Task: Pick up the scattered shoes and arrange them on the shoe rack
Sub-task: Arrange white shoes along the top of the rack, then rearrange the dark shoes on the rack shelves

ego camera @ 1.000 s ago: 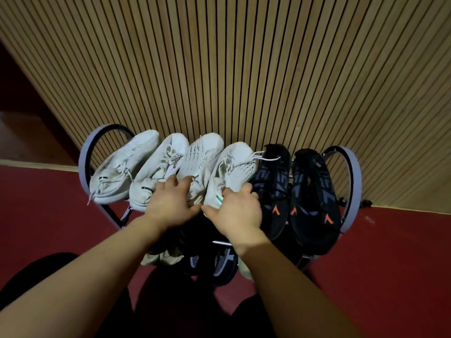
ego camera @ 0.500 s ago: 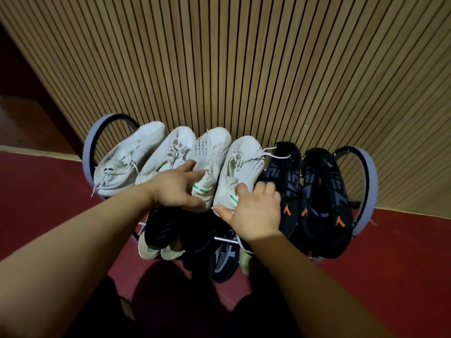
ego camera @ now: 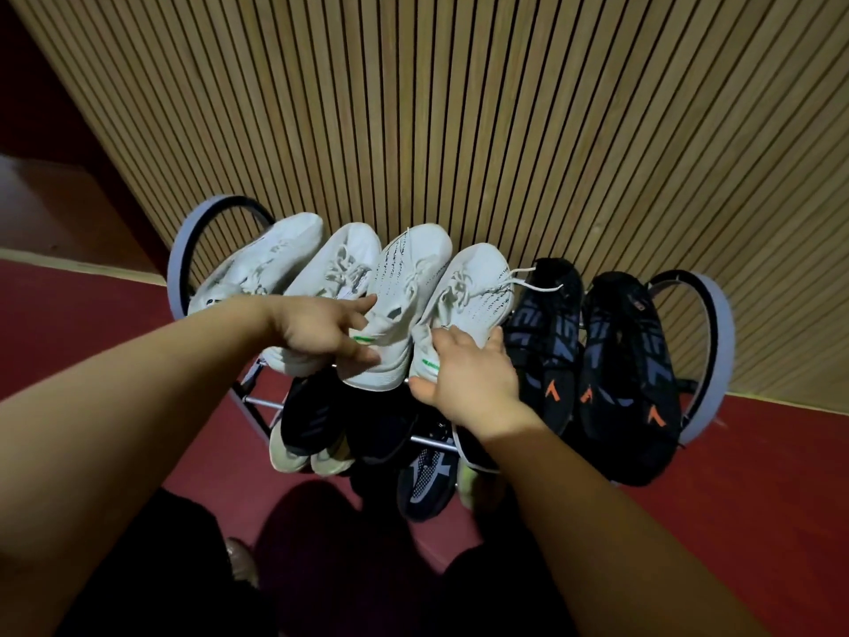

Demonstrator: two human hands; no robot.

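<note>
The third white shoe (ego camera: 404, 287) and the fourth white shoe (ego camera: 473, 296) lie side by side on the top tier of the shoe rack (ego camera: 177, 268), toes pointing to 12 o'clock at the wall and heels toward me. My left hand (ego camera: 317, 331) grips the heel of the third white shoe, index finger over the collar and thumb beneath the sole, next to a green mark. My right hand (ego camera: 468, 374) grips the heel of the fourth white shoe, fingers laid over the collar and thumb spread at 9 o'clock under the heel. At 9 o'clock of these sit the second white shoe (ego camera: 340, 268) and the first white shoe (ego camera: 271, 259), the latter against the rack's left hoop. At 3 o'clock two black shoes with orange marks (ego camera: 546, 333) fill the tier up to the right hoop; a loose white lace lies across the nearer one. At 6 o'clock the lower tier carries dark shoes (ego camera: 308, 420), partly hidden by my forearms. A slatted wooden wall (ego camera: 459, 108) stands behind the rack, and a red floor (ego camera: 92, 337) lies under it.
</note>
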